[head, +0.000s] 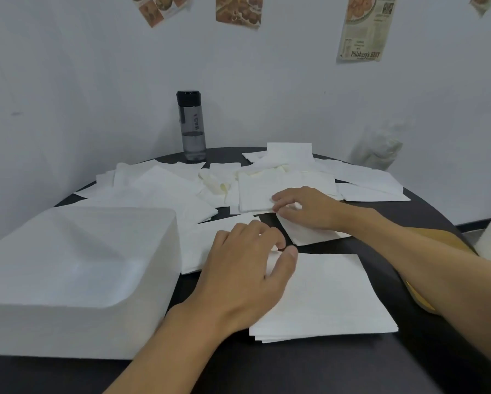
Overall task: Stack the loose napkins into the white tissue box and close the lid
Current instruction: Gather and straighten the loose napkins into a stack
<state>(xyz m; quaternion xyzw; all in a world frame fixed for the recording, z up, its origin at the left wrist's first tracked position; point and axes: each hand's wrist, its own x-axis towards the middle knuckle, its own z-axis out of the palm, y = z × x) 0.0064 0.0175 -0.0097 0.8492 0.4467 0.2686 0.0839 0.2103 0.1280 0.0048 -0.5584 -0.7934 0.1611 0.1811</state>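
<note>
The white tissue box (79, 280) stands at the near left of the dark round table (295, 371), its top shut. A small stack of squared napkins (329, 302) lies in front of me. My left hand (247, 277) rests on that stack's far left corner, with thumb and forefinger pinching an edge there. My right hand (307, 209) lies on a single loose napkin (309, 234) beyond the stack, fingers curled and pinching its far corner. Several more loose napkins (164, 191) are scattered across the far half of the table.
A dark water bottle (191, 126) stands at the table's far edge by the white wall. Something yellow-brown (437, 240) shows beneath my right forearm at the table's right rim. Paper clippings hang on the wall.
</note>
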